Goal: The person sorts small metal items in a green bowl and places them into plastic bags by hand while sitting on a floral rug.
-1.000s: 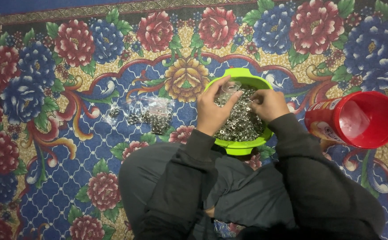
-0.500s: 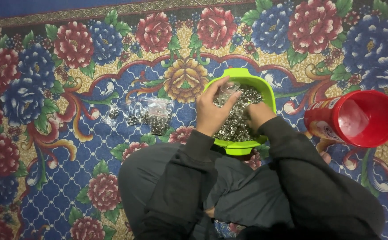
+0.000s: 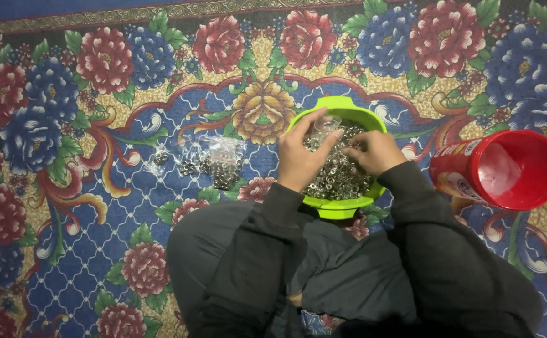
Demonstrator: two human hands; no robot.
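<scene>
Pinched on a small clear bag (image 3: 327, 123), your left hand (image 3: 303, 156) arches over the green bowl (image 3: 342, 206) of metal rings (image 3: 339, 178); your right hand (image 3: 373, 151) curls, fingertips together, picking rings at the carpet's (image 3: 67, 238) centre.

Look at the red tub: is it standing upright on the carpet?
No, the red tub lies on its side on the carpet, its open mouth facing the camera.

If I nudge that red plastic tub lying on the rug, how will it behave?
The red tub lies on its side, round-walled, so it would probably roll across the rug. It looks empty, so likely light and easily shoved. Plastic, so probably not fragile.
</scene>
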